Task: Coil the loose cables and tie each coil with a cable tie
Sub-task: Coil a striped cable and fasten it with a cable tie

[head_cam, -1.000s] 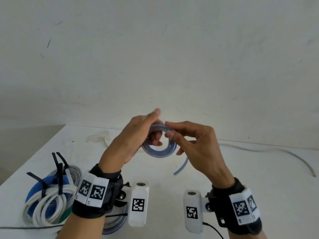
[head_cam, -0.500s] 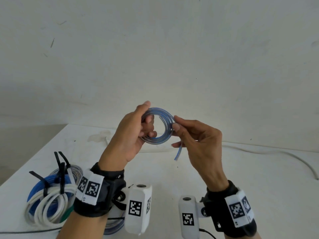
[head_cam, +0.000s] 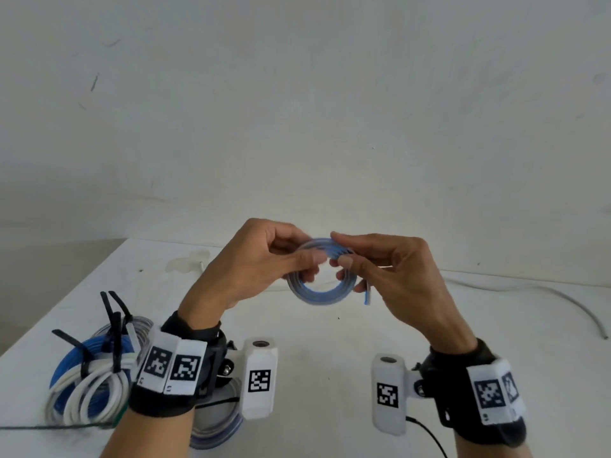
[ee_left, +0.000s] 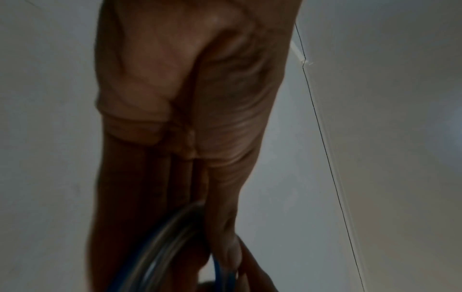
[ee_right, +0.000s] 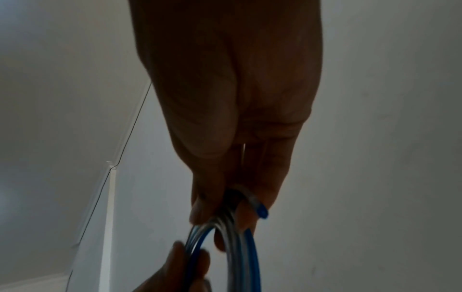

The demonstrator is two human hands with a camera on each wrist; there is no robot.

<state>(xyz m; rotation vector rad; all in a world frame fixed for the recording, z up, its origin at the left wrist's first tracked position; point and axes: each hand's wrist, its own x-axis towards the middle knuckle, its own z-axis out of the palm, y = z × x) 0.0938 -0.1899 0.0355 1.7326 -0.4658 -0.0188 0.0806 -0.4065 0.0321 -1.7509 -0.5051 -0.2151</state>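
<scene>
A small coil of blue and clear cable (head_cam: 319,294) hangs in the air above the white table (head_cam: 330,352), held between both hands. My left hand (head_cam: 294,259) pinches the coil's upper left side with thumb and fingers. My right hand (head_cam: 344,256) pinches its upper right side; the cable's short free end (head_cam: 367,297) sticks down below that hand. In the left wrist view the coil (ee_left: 160,247) curves under my fingers. In the right wrist view the coil (ee_right: 240,247) runs between my fingertips, with the blue cable tip (ee_right: 262,211) beside them.
Tied coils of blue and white cable (head_cam: 89,378) with black cable ties (head_cam: 114,325) lie at the table's front left. Another coil (head_cam: 218,424) lies under my left wrist. A loose grey cable (head_cam: 542,292) trails along the back right. A wall stands behind the table.
The free end has shortened as more cable was wound onto the coil. Both hands shifted their grip to the top of the coil and lowered slightly.
</scene>
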